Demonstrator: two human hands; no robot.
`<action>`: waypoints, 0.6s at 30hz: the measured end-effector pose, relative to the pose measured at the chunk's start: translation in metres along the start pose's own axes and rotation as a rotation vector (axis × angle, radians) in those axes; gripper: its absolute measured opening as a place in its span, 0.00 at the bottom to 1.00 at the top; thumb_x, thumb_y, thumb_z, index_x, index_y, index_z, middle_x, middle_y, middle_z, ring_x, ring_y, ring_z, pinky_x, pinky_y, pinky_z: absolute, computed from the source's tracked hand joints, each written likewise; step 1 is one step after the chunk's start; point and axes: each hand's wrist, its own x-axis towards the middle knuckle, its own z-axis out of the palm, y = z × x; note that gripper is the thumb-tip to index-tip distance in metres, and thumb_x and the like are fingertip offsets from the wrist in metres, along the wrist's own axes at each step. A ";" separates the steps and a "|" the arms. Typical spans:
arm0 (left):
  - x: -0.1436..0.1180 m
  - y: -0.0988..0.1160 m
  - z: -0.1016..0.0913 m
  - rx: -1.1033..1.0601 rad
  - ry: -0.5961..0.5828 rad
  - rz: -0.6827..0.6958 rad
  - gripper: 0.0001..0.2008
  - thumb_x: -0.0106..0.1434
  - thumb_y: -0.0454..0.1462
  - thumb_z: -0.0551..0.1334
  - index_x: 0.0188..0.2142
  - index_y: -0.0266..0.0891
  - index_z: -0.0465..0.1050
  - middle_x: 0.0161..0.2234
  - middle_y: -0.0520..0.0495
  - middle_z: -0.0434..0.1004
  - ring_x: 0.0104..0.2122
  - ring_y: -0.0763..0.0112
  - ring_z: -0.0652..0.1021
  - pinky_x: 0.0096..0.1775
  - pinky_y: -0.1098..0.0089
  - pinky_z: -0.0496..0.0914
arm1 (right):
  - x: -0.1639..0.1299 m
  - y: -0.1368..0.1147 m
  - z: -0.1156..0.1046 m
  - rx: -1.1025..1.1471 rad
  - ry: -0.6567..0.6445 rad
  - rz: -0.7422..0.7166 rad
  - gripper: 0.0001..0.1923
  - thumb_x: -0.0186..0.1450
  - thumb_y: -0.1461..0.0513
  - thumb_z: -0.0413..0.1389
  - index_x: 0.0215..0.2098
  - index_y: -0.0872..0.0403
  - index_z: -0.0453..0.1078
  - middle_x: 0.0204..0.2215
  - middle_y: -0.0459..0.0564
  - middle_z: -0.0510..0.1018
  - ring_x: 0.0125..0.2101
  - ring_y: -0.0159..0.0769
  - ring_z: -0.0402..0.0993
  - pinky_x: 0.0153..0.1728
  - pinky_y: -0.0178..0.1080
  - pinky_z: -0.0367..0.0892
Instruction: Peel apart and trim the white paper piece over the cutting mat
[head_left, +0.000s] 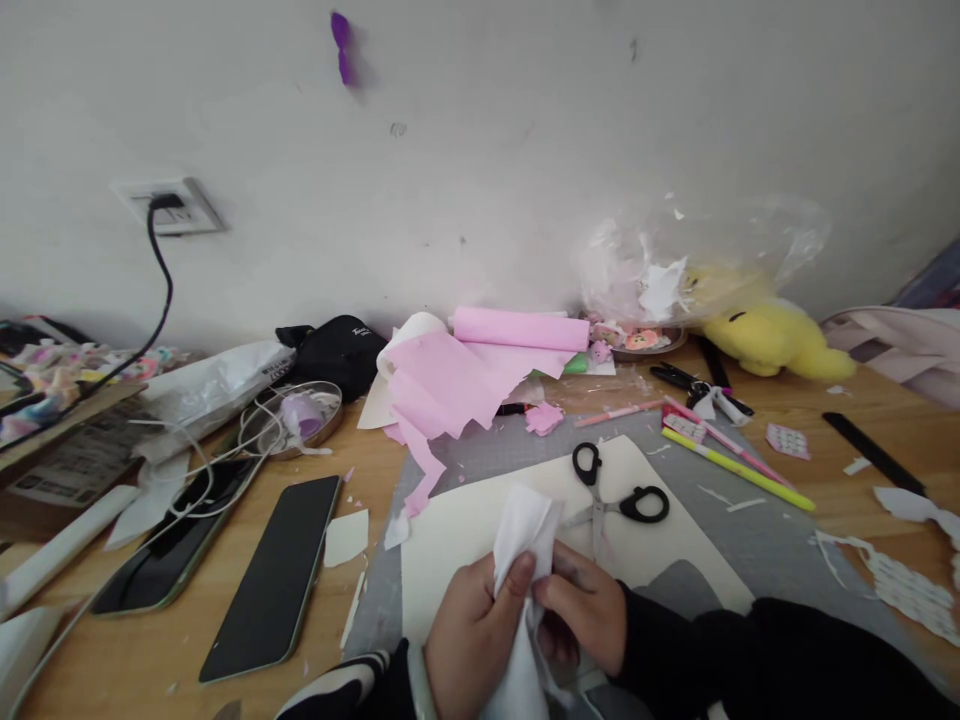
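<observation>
Between my two hands is a folded piece of thin white material, paper or tissue, which I cannot tell apart. My left hand grips it with the thumb pressed on top. The fingers of my right hand are closed on its right edge. Beneath lies a cream sheet of paper, resting on a grey cutting mat. Black-handled scissors lie on the sheet just beyond my right hand, blades partly apart.
Crumpled pink paper and a pink roll lie by the wall. Left are two phones, a cable and a round dish. To the right are a yellow pen, a yellow plush toy and a clear bag.
</observation>
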 end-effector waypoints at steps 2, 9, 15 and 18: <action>-0.001 0.002 0.000 0.041 0.081 0.011 0.18 0.55 0.46 0.50 0.26 0.34 0.72 0.21 0.46 0.73 0.23 0.67 0.71 0.25 0.73 0.65 | 0.000 -0.001 0.000 0.006 0.009 0.008 0.14 0.48 0.62 0.41 0.32 0.57 0.59 0.06 0.37 0.59 0.06 0.21 0.52 0.07 0.25 0.48; 0.001 0.010 -0.006 0.033 0.364 -0.077 0.18 0.53 0.47 0.52 0.19 0.36 0.67 0.16 0.52 0.68 0.20 0.71 0.68 0.24 0.74 0.63 | -0.002 -0.002 -0.001 0.057 -0.051 -0.031 0.02 0.47 0.66 0.40 0.20 0.54 0.53 0.06 0.36 0.57 0.06 0.20 0.50 0.07 0.24 0.44; 0.002 0.015 -0.010 -0.111 0.404 -0.208 0.18 0.52 0.48 0.51 0.22 0.35 0.67 0.16 0.52 0.69 0.16 0.73 0.68 0.21 0.75 0.63 | -0.002 0.006 0.002 0.026 -0.074 -0.066 0.04 0.47 0.68 0.40 0.19 0.55 0.53 0.07 0.36 0.58 0.07 0.20 0.51 0.08 0.24 0.46; -0.001 0.020 -0.007 -0.168 0.382 -0.238 0.17 0.52 0.48 0.53 0.21 0.35 0.65 0.13 0.53 0.67 0.14 0.74 0.68 0.20 0.75 0.63 | -0.003 0.007 0.003 -0.034 -0.059 -0.068 0.04 0.48 0.68 0.40 0.20 0.56 0.55 0.07 0.37 0.58 0.08 0.20 0.53 0.09 0.24 0.47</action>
